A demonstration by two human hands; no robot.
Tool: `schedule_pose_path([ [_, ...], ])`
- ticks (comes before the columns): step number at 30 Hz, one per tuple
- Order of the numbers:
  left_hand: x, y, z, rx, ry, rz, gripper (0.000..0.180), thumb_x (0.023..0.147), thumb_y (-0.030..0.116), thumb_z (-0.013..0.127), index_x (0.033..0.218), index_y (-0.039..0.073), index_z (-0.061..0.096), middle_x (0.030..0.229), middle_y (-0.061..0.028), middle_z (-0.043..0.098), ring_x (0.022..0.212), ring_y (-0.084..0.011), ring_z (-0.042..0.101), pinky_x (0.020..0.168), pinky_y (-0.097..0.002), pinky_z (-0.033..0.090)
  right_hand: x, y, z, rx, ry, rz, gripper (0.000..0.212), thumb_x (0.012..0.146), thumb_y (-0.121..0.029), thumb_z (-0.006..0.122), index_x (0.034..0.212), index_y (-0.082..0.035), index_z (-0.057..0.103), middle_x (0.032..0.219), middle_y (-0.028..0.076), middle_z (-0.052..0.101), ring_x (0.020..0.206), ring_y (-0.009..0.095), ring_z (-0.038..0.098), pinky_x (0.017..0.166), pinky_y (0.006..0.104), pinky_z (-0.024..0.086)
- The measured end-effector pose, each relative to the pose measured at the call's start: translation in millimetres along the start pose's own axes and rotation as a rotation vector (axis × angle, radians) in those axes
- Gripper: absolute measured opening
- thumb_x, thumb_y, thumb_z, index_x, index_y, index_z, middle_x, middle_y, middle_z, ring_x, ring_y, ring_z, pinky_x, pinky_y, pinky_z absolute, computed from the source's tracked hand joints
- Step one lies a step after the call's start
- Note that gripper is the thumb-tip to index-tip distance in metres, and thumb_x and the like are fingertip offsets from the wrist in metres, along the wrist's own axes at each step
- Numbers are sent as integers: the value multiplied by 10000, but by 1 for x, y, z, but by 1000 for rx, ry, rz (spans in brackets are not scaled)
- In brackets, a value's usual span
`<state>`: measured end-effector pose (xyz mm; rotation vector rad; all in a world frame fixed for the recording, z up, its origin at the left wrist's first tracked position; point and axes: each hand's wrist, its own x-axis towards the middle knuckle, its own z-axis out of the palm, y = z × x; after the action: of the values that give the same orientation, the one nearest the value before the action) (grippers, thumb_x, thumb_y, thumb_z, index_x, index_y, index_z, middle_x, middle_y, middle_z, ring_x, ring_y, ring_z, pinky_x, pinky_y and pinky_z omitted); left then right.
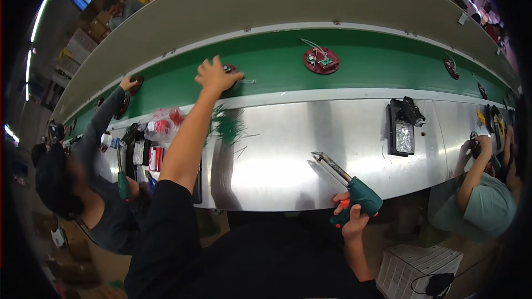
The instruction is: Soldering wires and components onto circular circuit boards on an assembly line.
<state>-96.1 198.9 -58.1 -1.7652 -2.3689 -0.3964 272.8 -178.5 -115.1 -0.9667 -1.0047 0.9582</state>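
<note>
My right hand [354, 220] is wrapped round the handle of a green soldering gun [363, 196] with a red trigger. Its long metal tip points up and left above the steel bench [282, 155]. My left hand [215, 76] stretches over the green conveyor belt [266, 58], fingers spread, at a dark red round housing [230, 69] partly hidden behind it. Whether the fingers touch the housing is hard to make out. Farther right on the belt lies another dark red round housing [321, 61] with a small circuit board and loose wires.
Dark green wire pieces [227, 126] lie scattered on the bench near my left arm. A black tray [400, 130] with a black device stands at the right. Co-workers sit on both sides; the left one's hand [128, 83] is at the belt. A white crate [415, 271] stands below the bench.
</note>
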Motion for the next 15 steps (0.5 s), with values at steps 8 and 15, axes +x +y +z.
schedule_pose_path([
  [8, -4, 5, -32, -44, -301, 106, 1033, 635, 686, 866, 1430, 88, 592, 1435, -191, 574, 1319, -399, 574, 1100, -508, 464, 1, 0, 2, 11, 31, 1, 685, 1076, -574, 506, 1213, 93, 577, 882, 179, 690, 659, 179, 613, 671, 320, 520],
  [15, -157, 33, -110, -611, -744, 1113, 885, 715, 403, 915, 1438, 47, 549, 1361, -209, 586, 1253, -396, 577, 1087, -465, 477, 5, -5, 8, 79, 107, 45, 652, 1088, -577, 470, 1105, 64, 586, 743, 119, 593, 740, 235, 632, 732, 367, 518],
])
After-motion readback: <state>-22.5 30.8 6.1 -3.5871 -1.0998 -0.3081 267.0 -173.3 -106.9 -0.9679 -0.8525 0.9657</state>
